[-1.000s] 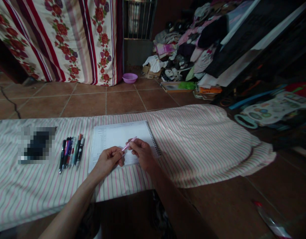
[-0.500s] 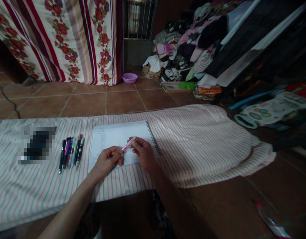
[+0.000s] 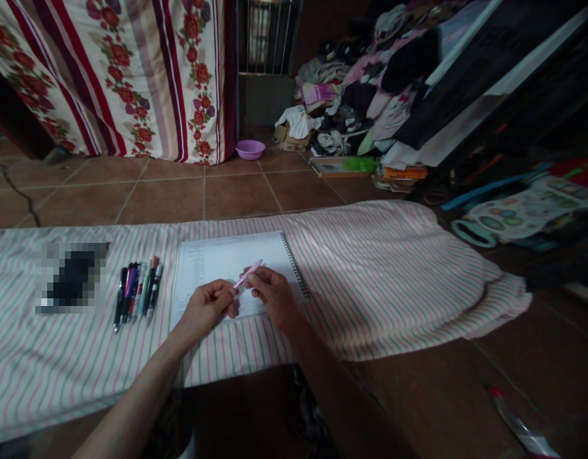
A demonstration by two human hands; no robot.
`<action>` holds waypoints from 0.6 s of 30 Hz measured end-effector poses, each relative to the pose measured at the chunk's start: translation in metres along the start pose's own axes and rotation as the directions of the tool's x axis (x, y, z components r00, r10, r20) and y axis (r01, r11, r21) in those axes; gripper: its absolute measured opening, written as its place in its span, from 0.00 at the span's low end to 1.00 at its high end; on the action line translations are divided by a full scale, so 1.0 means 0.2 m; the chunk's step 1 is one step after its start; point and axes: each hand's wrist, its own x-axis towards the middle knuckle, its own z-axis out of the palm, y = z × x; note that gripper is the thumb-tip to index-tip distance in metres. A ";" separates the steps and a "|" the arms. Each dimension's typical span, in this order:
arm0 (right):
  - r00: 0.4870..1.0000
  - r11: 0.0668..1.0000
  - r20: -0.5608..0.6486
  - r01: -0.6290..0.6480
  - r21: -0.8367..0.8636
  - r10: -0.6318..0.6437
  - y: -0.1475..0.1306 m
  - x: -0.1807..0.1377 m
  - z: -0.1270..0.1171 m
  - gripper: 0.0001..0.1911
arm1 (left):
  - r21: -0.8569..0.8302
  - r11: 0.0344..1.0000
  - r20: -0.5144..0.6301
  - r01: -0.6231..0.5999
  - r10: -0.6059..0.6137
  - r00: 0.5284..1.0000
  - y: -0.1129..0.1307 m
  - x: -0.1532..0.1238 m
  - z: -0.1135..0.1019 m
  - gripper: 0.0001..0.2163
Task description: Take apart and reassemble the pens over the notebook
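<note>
A pink pen (image 3: 246,276) slants between my two hands, above the open spiral notebook (image 3: 227,252). My left hand (image 3: 212,304) pinches its lower left end. Closer to its upper right end, the fingers of my right hand (image 3: 269,287) are closed round the barrel. The notebook's page has writing along the left side and top, and its wire binding runs down the right edge. Left of the notebook, several pens (image 3: 137,290) lie side by side in a row on the striped cloth (image 3: 380,274).
A dark pixelated object (image 3: 74,277) lies at the cloth's left. On the tiled floor (image 3: 174,191) beyond stand a purple basin (image 3: 250,150) and a cardboard box (image 3: 288,138) near heaped clothes (image 3: 365,83). A flowered curtain (image 3: 150,83) hangs behind. A clear bottle-like object (image 3: 520,424) lies at lower right.
My right fingers have shifted slightly left and down along the pink pen, so more of its upper end shows. My left hand stays nearly still.
</note>
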 end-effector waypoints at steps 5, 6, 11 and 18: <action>0.999 1.000 -0.028 -0.020 -0.014 0.020 0.00 0.00 0.01 0.11 | 0.014 1.000 0.002 -0.003 0.003 1.000 -0.01 0.00 0.00 0.13; 0.999 0.999 -0.014 -0.035 -0.008 0.035 -0.01 0.00 0.01 0.12 | 0.015 1.000 -0.003 -0.004 0.004 1.000 0.00 0.00 0.00 0.13; 0.998 0.999 0.054 -0.040 -0.015 0.041 0.00 -0.01 0.01 0.13 | 0.027 1.000 -0.003 -0.006 0.006 1.000 0.00 0.01 0.00 0.13; 0.999 0.999 0.008 -0.043 -0.032 0.043 0.00 -0.01 0.01 0.10 | 0.030 0.999 0.007 0.018 -0.018 1.000 0.00 0.00 0.01 0.14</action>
